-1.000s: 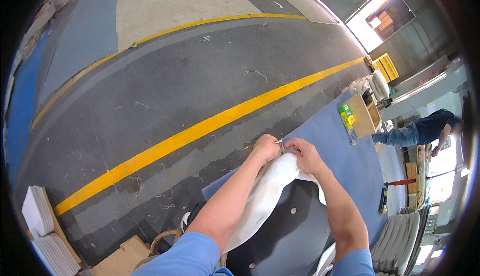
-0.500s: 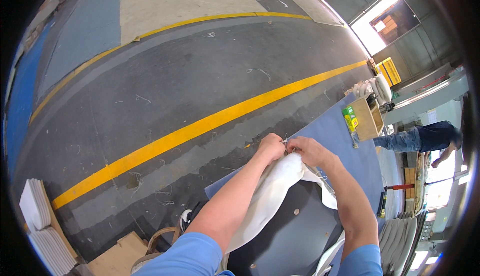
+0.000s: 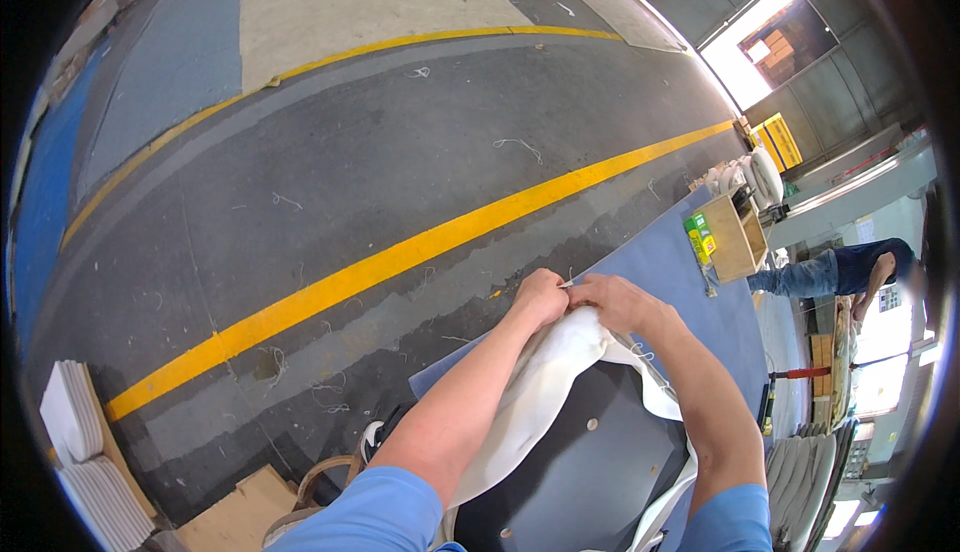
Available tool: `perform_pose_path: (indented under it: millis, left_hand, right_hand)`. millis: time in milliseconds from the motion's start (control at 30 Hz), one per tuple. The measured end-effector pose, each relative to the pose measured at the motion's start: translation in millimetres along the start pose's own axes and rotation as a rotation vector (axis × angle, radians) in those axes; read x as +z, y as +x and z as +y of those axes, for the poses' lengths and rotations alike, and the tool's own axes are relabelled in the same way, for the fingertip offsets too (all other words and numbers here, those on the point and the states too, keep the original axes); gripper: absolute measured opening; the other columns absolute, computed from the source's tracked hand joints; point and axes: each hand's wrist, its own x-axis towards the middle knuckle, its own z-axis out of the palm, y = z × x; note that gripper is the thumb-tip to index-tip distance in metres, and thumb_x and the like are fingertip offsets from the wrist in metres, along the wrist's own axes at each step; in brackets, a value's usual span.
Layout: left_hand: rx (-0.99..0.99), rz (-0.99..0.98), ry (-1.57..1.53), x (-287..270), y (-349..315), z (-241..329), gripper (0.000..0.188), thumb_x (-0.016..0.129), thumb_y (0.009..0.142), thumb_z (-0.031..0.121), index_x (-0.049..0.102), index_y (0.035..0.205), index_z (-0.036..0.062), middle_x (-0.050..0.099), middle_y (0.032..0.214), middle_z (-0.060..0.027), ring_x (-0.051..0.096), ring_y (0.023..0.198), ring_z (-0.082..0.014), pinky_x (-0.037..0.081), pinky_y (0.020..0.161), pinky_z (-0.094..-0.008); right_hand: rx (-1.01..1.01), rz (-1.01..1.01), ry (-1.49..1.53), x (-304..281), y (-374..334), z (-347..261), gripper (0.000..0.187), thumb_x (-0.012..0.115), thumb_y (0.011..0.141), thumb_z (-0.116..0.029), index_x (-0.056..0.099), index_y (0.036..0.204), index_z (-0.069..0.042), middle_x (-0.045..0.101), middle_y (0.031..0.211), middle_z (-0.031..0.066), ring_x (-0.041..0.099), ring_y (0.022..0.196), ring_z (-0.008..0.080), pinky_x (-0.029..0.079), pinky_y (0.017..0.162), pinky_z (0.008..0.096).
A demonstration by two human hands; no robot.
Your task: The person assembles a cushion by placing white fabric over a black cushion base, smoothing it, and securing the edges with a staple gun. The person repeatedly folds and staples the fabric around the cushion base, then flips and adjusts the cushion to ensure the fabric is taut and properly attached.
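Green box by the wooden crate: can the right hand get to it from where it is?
Probably yes. The blue table top between the right hand and the green box looks bare, but that hand is gripping the white fabric together with the left hand.

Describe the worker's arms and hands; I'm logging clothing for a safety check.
Both arms wear short light-blue sleeves that end above the elbow, leaving the forearms bare. The left hand and right hand are bare too: no gloves, watch, rings or wristbands show.
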Motion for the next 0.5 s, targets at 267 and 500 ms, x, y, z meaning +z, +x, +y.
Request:
perform_pose_path:
  millis: [267, 500]
  left_hand:
    - [0.044, 0.057, 0.069, 5, -2, -3, 0.024, 0.074, 0.088, 0.021, 0.083, 0.102, 0.0045, 0.079, 0.103, -0.0229, 0.076, 0.1, -0.0387, 0.058, 0.089, -0.046]
    - [0.031, 0.111, 0.033, 6, -1, -6, 0.024, 0.071, 0.09, 0.02, 0.082, 0.106, 0.0054, 0.078, 0.106, -0.0243, 0.075, 0.104, -0.0392, 0.057, 0.092, -0.0463]
  right_hand:
    - [0.027, -0.075, -0.089, -3, 6, -7, 0.05, 0.064, 0.083, 0.003, 0.074, 0.126, -0.021, 0.071, 0.117, 0.0122, 0.068, 0.114, 0.0394, 0.054, 0.098, 0.049]
    - [0.034, -0.097, -0.163, -1, 7, 2, 0.049, 0.061, 0.086, 0.001, 0.075, 0.127, -0.021, 0.071, 0.12, 0.012, 0.068, 0.116, 0.0385, 0.054, 0.101, 0.0492]
